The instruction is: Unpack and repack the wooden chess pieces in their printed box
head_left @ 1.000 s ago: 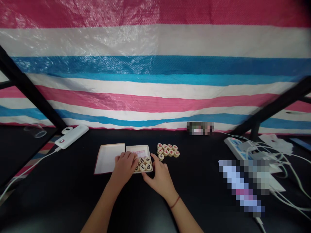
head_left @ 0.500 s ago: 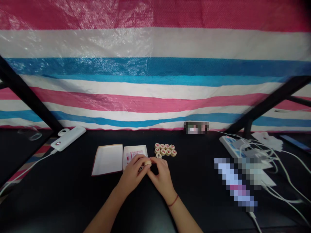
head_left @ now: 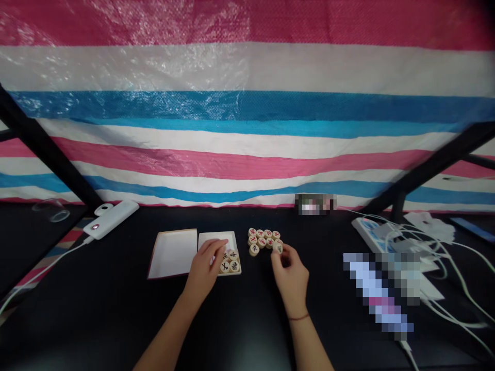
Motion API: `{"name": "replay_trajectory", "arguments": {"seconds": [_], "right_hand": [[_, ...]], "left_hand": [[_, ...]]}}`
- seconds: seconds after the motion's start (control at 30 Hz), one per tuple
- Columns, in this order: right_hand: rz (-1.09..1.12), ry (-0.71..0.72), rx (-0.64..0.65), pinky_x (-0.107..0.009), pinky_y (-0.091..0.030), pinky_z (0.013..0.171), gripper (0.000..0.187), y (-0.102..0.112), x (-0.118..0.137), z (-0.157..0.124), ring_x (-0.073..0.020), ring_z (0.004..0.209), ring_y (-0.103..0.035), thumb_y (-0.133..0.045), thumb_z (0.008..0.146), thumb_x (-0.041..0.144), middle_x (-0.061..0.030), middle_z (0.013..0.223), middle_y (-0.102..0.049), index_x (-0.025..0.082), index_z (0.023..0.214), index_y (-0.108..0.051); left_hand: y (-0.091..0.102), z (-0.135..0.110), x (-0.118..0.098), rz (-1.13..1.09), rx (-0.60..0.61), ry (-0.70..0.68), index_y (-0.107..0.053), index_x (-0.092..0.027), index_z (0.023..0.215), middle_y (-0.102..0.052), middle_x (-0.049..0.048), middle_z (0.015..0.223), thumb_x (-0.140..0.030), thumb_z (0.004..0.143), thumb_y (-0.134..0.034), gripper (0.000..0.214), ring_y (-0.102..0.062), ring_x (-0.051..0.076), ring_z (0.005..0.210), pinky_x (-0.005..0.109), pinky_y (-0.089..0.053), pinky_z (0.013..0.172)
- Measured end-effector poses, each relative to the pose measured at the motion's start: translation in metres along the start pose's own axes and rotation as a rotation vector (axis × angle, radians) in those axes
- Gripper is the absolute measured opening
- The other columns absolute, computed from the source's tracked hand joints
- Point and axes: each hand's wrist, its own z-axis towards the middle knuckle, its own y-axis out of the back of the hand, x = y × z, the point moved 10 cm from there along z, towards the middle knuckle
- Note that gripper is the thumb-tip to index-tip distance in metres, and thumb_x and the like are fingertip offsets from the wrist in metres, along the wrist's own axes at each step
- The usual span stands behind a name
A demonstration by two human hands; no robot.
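My right hand (head_left: 291, 273) pinches a Chinese chess piece (head_left: 277, 247) between thumb and fingers, at the lower right of a cluster of chess pieces. The cluster is rows of round, cream pieces with red characters (head_left: 262, 242), some apparently stacked. A single piece with a black character (head_left: 254, 250) lies at its front left. Over the white box tray (head_left: 238, 256) hovers my left hand (head_left: 207, 263), fingers stretched out and thumb apart, with nothing seen in it. Several black-character pieces (head_left: 234, 266) lie in the tray's near right part; my left hand hides the rest.
The box lid (head_left: 173, 253) lies inside up, left of the tray. A white power bank (head_left: 112, 220) with a cable rests at the far left. To the right are a blurred phone-like object (head_left: 377, 293) and a power strip (head_left: 369, 232) with tangled white cables. Striped sheeting hangs behind.
My hands, together around one piece over the tray before, have parted. My right hand has moved right with a piece to the cluster. My left hand has shifted slightly left, uncovering pieces in the tray.
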Motion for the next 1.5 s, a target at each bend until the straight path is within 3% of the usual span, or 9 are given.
{"name": "replay_trajectory", "arguments": {"seconds": [0.1,0.2,0.47,0.57,0.77,0.9,1.07,1.2,1.5], "right_hand": [[-0.112,-0.046,0.121,-0.027,-0.04,0.053,0.032,-0.011,-0.01,-0.001,-0.0182,0.052,-0.059,-0.053,0.077,0.042,-0.0014,0.06,-0.064,0.017,0.091,-0.066],[-0.213,0.083,0.205,-0.026,-0.035,0.05,0.027,-0.025,0.0,-0.005,-0.0179,0.052,-0.056,-0.054,0.077,0.042,-0.0005,0.055,-0.059,0.019,0.084,-0.066],[-0.102,0.176,0.172,-0.024,-0.038,0.052,0.036,-0.022,0.018,-0.01,-0.0137,0.049,-0.051,-0.048,0.087,0.044,0.0037,0.055,-0.05,0.016,0.101,-0.065],[0.109,0.27,0.202,-0.024,-0.044,0.057,0.029,-0.022,0.046,-0.022,-0.0123,0.053,-0.053,-0.048,0.088,0.038,0.0028,0.061,-0.053,0.016,0.1,-0.062],[0.278,0.422,0.478,-0.021,-0.045,0.053,0.019,-0.05,0.086,-0.057,-0.0106,0.054,-0.052,-0.059,0.081,0.03,0.0016,0.071,-0.061,0.019,0.097,-0.06],[0.257,0.405,0.341,-0.023,-0.046,0.055,0.019,-0.039,0.077,-0.046,-0.0112,0.056,-0.052,-0.057,0.084,0.03,0.0001,0.075,-0.06,0.019,0.1,-0.059],[0.063,0.186,0.001,-0.029,-0.048,0.062,0.029,-0.007,0.022,-0.014,-0.0144,0.061,-0.052,-0.055,0.084,0.037,-0.0068,0.09,-0.061,0.016,0.105,-0.058],[-0.055,0.172,0.096,-0.031,-0.048,0.061,0.029,-0.016,0.002,-0.007,-0.0162,0.062,-0.053,-0.053,0.082,0.035,-0.0084,0.092,-0.062,0.016,0.103,-0.061],[-0.104,0.215,0.206,-0.032,-0.049,0.067,0.031,-0.03,0.013,-0.013,-0.0189,0.073,-0.06,-0.05,0.084,0.034,-0.0095,0.102,-0.064,0.018,0.107,-0.063]], "left_hand": [[0.003,0.0,0.014,-0.048,-0.042,0.099,-0.064,-0.023,0.106,-0.063,0.0052,0.105,-0.029,0.089,-0.051,0.022,-0.062,0.013,0.077,0.028,-0.054,0.073],[0.005,0.0,0.021,-0.059,-0.053,0.144,-0.061,-0.024,0.11,-0.062,0.004,0.106,-0.027,0.086,-0.053,0.026,-0.06,0.012,0.073,0.027,-0.053,0.07],[-0.01,-0.005,0.009,0.107,0.072,0.116,-0.058,-0.02,0.11,-0.059,-0.0023,0.071,-0.03,0.084,-0.057,0.028,-0.058,0.014,0.061,0.028,-0.052,0.062],[-0.027,-0.01,-0.004,0.154,0.175,0.006,-0.06,-0.021,0.102,-0.067,0.0017,0.085,-0.02,0.081,-0.058,0.021,-0.063,0.017,0.074,0.031,-0.054,0.073],[-0.045,-0.02,-0.02,0.222,0.269,-0.215,-0.056,-0.026,0.122,-0.067,0.006,0.112,-0.007,0.082,-0.051,0.045,-0.062,0.02,0.104,0.037,-0.051,0.091],[-0.045,-0.02,-0.028,0.255,0.275,-0.255,-0.053,-0.027,0.128,-0.068,0.0054,0.106,-0.014,0.086,-0.052,0.045,-0.062,0.021,0.099,0.039,-0.051,0.091],[-0.029,-0.011,-0.026,0.225,0.197,-0.198,-0.06,-0.025,0.119,-0.067,0.0049,0.094,-0.02,0.091,-0.048,0.03,-0.062,0.019,0.09,0.037,-0.051,0.085],[-0.02,-0.006,-0.02,0.212,0.169,-0.181,-0.067,-0.024,0.104,-0.066,0.0047,0.092,-0.021,0.092,-0.047,0.023,-0.062,0.019,0.088,0.034,-0.052,0.081],[-0.023,-0.006,-0.022,0.195,0.197,-0.176,-0.067,-0.023,0.102,-0.067,0.0042,0.093,-0.019,0.091,-0.047,0.022,-0.063,0.017,0.088,0.032,-0.052,0.08]]}}
